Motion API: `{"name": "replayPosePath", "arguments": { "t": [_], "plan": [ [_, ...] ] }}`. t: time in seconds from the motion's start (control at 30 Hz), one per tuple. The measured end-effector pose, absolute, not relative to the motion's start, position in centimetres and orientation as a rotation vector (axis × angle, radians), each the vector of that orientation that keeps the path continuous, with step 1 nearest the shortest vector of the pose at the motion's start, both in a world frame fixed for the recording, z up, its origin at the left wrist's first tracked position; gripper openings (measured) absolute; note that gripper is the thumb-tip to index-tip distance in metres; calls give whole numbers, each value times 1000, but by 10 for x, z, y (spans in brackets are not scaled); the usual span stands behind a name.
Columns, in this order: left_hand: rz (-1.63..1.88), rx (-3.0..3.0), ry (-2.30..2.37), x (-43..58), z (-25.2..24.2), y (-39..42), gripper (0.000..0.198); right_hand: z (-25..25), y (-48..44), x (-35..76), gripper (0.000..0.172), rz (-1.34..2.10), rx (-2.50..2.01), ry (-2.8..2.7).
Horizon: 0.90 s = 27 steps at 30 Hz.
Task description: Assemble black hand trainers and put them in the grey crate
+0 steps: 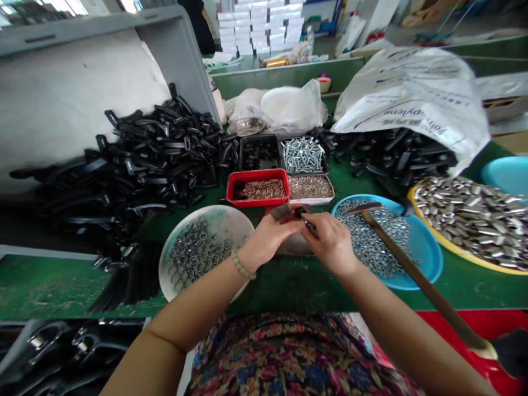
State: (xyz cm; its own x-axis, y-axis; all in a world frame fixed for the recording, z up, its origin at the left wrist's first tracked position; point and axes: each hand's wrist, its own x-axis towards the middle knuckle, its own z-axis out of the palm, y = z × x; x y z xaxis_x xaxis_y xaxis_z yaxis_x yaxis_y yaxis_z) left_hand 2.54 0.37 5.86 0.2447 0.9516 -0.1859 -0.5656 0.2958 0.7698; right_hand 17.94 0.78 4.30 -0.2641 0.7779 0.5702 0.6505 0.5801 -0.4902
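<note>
Two hands meet above the tabletop, inward of its front edge: left hand and right hand both clamped on a black part, partly hidden. Red tray just beyond. White dish of rings, left; blue basin, right. Hammer spans basin, handle overhanging front edge.

Person's 2 bare forearms reach forward and angle inward, left hand and right hand close together mid-view, fingers bent, fingertips nearly meeting.
</note>
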Motion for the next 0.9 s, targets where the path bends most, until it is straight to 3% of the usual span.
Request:
{"name": "replayPosePath", "arguments": {
  "t": [0.07, 0.17, 0.27, 0.33, 0.5, 0.6, 0.77, 0.9],
  "plan": [
    [1149, 685, 752, 23, 56, -6, 37, 39, 0, 181, 21, 335, -1083, -2076],
    [1092, 581, 813, 13, 56, -27, 23, 30, -13, 182, 39, 835, -1044, -1868],
    [899, 501, 795, 3, 54, -50, 20, 20, -25, 179, 31, 1391, -1031, -1505],
    [848, 521, 818, 0, 50, -61, 21, 15, -31, 174, 31, 1570, -1063, -1356],
    [958, 1066, 1178, -11, 35, -70, 25, 16, -49, 162, 28, 1328, -1210, -1557],
    [792, 1484, 1297, -36, 32, -65, 27, 18, -54, 158, 23, 1329, -1140, -1797],
    [537, 2025, 1677, -95, 16, -36, 17, 4, -43, 160, 12, 1486, -1151, -1405],
    [539, 2028, 1691, -106, 7, -19, 15, 5, -43, 164, 10, 1589, -1030, -1311]
  ]
}}
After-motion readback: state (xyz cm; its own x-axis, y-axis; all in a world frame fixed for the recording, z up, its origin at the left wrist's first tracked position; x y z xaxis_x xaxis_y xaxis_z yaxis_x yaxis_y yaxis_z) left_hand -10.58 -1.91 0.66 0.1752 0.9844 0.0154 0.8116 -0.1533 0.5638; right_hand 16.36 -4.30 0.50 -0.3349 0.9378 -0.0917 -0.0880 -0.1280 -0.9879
